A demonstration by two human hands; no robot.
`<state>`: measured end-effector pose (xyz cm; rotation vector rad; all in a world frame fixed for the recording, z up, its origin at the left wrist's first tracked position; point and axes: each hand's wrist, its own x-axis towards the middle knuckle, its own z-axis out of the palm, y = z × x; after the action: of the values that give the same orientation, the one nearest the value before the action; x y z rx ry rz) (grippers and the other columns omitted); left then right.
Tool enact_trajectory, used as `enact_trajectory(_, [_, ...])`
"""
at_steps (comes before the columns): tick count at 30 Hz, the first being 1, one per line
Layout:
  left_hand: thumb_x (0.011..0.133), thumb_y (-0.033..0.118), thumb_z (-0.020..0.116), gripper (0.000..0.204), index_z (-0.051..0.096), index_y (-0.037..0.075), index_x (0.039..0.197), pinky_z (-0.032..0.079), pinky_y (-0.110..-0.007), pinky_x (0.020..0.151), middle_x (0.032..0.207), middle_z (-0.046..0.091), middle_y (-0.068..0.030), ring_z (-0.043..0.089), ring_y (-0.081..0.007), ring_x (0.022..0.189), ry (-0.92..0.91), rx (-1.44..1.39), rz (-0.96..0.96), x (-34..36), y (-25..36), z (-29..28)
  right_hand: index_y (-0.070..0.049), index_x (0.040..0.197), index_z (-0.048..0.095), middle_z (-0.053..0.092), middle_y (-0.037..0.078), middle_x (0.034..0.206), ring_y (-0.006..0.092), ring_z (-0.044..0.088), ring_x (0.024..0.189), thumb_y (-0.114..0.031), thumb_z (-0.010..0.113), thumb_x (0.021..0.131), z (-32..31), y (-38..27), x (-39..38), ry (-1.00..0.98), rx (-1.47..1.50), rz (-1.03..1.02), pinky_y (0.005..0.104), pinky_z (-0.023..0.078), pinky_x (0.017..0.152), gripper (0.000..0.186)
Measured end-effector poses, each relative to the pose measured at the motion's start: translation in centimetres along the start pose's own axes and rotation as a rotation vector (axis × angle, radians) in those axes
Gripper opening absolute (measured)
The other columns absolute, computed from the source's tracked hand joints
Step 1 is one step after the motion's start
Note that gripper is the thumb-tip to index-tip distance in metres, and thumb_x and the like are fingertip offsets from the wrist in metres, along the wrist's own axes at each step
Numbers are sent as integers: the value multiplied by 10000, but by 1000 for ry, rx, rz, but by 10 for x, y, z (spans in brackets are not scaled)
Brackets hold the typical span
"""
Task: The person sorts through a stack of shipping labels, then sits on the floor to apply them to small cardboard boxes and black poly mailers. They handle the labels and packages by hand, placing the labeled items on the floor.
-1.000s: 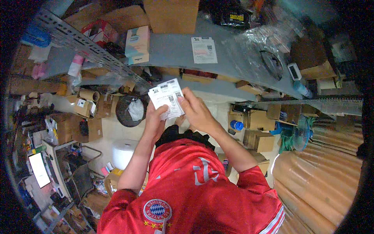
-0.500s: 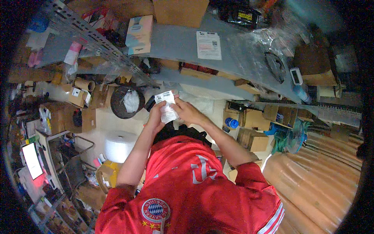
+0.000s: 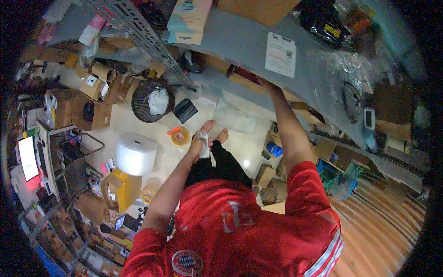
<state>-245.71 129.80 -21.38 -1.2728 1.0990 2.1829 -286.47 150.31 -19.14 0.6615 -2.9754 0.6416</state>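
My left hand is closed round a folded white paper slip, held low in front of my body. Stretched out to the far right, my right hand is at the edge of the grey shelf, by an open cardboard box with dark red contents on the level below. The shelf edge hides its fingers, so what they touch does not show. A printed white sheet lies on the shelf just above that hand.
A dark wastebasket with white plastic inside stands far left. Beside it on the floor are a black flat package and a tape roll. A bubble wrap roll is nearer. A blue fan stands right.
My right hand has let go of the paper slip and reached right and away to under the shelf. My left hand keeps the slip, now folded and lower. The view has shifted.
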Motion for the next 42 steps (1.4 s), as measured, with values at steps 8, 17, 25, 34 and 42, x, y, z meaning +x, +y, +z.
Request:
enact_trajectory(8, [999, 64, 470, 424, 496, 195, 1401, 589, -392, 766, 1100, 715, -136, 707, -213, 900, 52, 7, -131, -39, -90, -44, -82, 1188, 648, 681, 208, 1168, 426, 680, 1022, -173, 598, 943, 11, -20, 43, 111, -143, 71, 522, 545, 889, 266])
enact_trajectory(17, [1045, 122, 447, 372, 519, 155, 1408, 586, -344, 780, 1096, 722, -106, 711, -185, 895, 168, 2, -143, -55, -115, -96, -82, 1240, 623, 647, 218, 1233, 439, 663, 1061, -185, 641, 925, 29, -32, 58, 201, -228, 78, 521, 550, 908, 331])
enact_trajectory(25, [1016, 51, 487, 407, 519, 161, 1407, 577, -330, 776, 1095, 712, -107, 698, -182, 898, 128, -46, -128, -49, -110, -104, -83, 1285, 601, 617, 227, 1290, 451, 649, 1095, -196, 679, 909, 18, -33, 41, 196, -261, 14, 520, 554, 925, 400])
enact_trajectory(34, [963, 12, 468, 523, 490, 167, 1462, 583, -377, 887, 1210, 695, -151, 699, -235, 1039, 52, -23, -100, -55, -86, -82, -84, 1336, 576, 583, 237, 1355, 464, 632, 1133, -208, 722, 892, 5, -43, 43, 157, -282, 11, 519, 559, 943, 484])
enact_trajectory(42, [1047, 269, 585, 491, 462, 175, 1514, 590, -407, 928, 1240, 686, -139, 697, -246, 1066, -281, -421, -17, -35, 41, 23, -84, 1382, 553, 553, 246, 1412, 476, 617, 1167, -218, 760, 876, -47, -117, -63, 27, -184, -215, 518, 563, 960, 563])
